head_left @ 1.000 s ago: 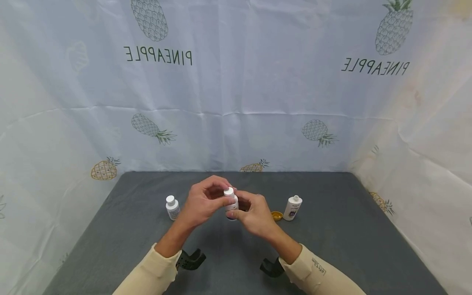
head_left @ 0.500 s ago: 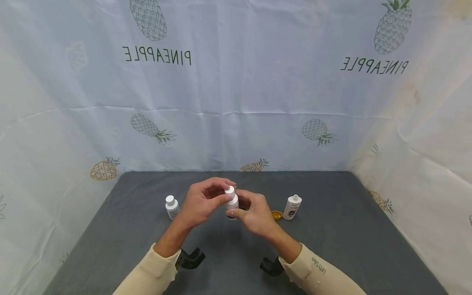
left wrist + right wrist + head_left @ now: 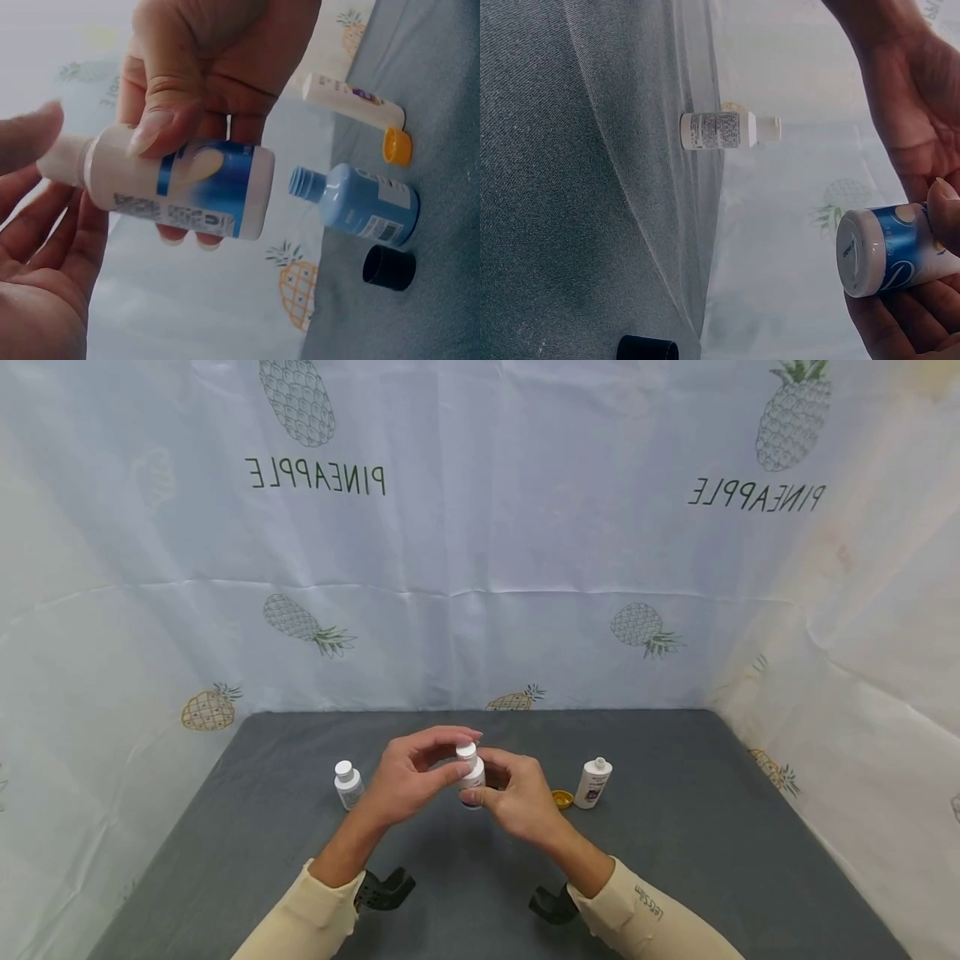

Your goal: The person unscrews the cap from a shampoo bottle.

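Observation:
At the middle of the head view, both hands meet on a small white bottle [image 3: 472, 777] held upright above the table. My left hand [image 3: 405, 777] pinches its white cap [image 3: 466, 751] between thumb and fingers. The right hand [image 3: 517, 793] grips the bottle body from the side, its thumb across the front. In the left wrist view the bottle's blue label [image 3: 214, 180] shows, and the left thumb [image 3: 30, 139] lies against the cap [image 3: 64, 159]. The right wrist view shows the bottle's base [image 3: 861, 255] with nothing under it.
A capped white bottle [image 3: 348, 785] stands at left. To the right are an uncapped white bottle [image 3: 593, 783] and a yellow cap [image 3: 562, 798]. An uncapped blue bottle [image 3: 367, 202] and a black cap [image 3: 389, 268] show in the left wrist view. A printed curtain [image 3: 480, 527] hangs behind.
My left hand has shifted slightly at the cap, its fingers now lower and reaching farther over it. The right hand keeps its grip on the bottle, nearly still.

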{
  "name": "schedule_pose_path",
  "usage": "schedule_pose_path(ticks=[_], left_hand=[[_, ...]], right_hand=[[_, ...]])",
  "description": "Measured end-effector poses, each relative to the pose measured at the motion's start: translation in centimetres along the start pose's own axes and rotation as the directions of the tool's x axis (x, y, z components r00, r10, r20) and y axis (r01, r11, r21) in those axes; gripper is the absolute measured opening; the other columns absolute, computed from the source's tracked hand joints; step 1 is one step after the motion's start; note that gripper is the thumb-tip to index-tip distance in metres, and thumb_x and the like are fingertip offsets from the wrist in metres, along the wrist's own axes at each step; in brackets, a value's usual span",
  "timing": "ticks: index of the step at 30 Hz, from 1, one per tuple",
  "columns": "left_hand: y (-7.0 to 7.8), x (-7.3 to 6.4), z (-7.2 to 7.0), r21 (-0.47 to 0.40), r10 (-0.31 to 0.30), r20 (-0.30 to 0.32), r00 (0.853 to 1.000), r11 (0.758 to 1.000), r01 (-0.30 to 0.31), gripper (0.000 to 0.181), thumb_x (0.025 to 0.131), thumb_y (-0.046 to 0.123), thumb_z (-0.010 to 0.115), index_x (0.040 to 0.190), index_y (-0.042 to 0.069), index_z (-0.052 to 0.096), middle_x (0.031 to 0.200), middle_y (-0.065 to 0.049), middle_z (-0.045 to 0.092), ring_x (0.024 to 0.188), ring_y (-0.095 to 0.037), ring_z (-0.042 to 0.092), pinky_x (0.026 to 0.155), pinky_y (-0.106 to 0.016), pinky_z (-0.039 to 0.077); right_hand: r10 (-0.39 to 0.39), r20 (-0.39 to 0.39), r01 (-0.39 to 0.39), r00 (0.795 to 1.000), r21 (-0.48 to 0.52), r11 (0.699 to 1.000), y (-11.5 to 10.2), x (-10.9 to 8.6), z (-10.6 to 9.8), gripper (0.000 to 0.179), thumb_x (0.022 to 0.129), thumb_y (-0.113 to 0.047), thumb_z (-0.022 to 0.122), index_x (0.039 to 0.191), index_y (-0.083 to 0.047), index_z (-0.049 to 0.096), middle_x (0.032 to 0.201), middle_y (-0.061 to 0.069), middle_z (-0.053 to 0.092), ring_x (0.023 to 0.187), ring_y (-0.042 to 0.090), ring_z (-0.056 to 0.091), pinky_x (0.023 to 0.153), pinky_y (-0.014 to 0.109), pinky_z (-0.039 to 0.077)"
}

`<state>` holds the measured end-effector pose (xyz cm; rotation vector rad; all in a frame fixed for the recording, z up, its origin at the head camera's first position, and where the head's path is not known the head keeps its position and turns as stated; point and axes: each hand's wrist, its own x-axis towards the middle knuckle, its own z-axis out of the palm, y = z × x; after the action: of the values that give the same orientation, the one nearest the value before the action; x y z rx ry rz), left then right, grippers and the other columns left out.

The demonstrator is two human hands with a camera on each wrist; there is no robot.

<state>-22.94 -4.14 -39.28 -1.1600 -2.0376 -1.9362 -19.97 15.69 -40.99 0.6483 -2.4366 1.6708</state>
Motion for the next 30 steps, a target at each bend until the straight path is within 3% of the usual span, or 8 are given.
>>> schedule_pose_path(ticks=[6, 14, 19, 27, 30], left_hand=[[0.17, 0.03, -0.24, 0.014, 0.005, 0.025, 1.0, 1.0, -0.005, 0.027, 0.096, -0.004, 0.07, 0.123, -0.005, 0.07, 0.128, -0.03, 0.068, 0.115, -0.008, 0.071, 0.093, -0.026, 0.061], [-0.13, 0.1, 0.18, 0.062, 0.014, -0.032, 0.999, 0.998, -0.012, 0.023, 0.091, -0.003, 0.076, 0.113, 0.003, 0.073, 0.117, -0.018, 0.07, 0.105, -0.008, 0.07, 0.094, -0.027, 0.06], [-0.16, 0.09, 0.47, 0.078, 0.046, -0.061, 0.997, 0.996, -0.041, 0.023, 0.089, -0.005, 0.078, 0.11, 0.002, 0.072, 0.112, -0.019, 0.068, 0.101, -0.009, 0.068, 0.093, -0.027, 0.061], [0.43, -0.21, 0.18, 0.007, 0.011, -0.02, 1.0, 1.0, -0.01, 0.022, 0.096, -0.005, 0.069, 0.117, -0.003, 0.07, 0.135, -0.026, 0.066, 0.122, -0.006, 0.068, 0.1, -0.024, 0.058], [0.32, -0.24, 0.21, 0.005, 0.013, -0.008, 1.0, 1.0, -0.013, 0.028, 0.098, -0.005, 0.067, 0.125, -0.004, 0.068, 0.134, -0.028, 0.067, 0.119, -0.006, 0.07, 0.097, -0.024, 0.059]], right_hand=[[0.012, -0.015, -0.012, 1.0, -0.009, 1.0, -0.04, -0.03, -0.01, 0.044, 0.09, -0.009, 0.081, 0.132, -0.007, 0.07, 0.12, 0.01, 0.078, 0.107, 0.025, 0.078, 0.09, 0.033, 0.064], [0.017, -0.014, -0.017, 1.0, 0.002, 1.0, 0.0, -0.15, 0.0, 0.044, 0.09, -0.008, 0.081, 0.132, -0.008, 0.07, 0.12, 0.01, 0.078, 0.105, 0.024, 0.078, 0.089, 0.03, 0.064], [0.011, -0.007, -0.011, 1.0, 0.014, 1.0, -0.01, -0.16, 0.05, 0.044, 0.09, -0.007, 0.08, 0.133, -0.008, 0.069, 0.121, 0.011, 0.078, 0.106, 0.024, 0.078, 0.089, 0.03, 0.064], [0.011, -0.008, -0.011, 1.0, 0.01, 1.0, -0.08, -0.04, 0.14, 0.045, 0.089, -0.008, 0.081, 0.133, -0.008, 0.069, 0.121, 0.01, 0.078, 0.107, 0.024, 0.078, 0.09, 0.033, 0.064], [0.018, -0.013, -0.018, 1.0, 0.004, 1.0, -0.1, -0.04, 0.14, 0.045, 0.089, -0.008, 0.081, 0.132, -0.007, 0.069, 0.12, 0.01, 0.078, 0.108, 0.025, 0.077, 0.091, 0.033, 0.063]])
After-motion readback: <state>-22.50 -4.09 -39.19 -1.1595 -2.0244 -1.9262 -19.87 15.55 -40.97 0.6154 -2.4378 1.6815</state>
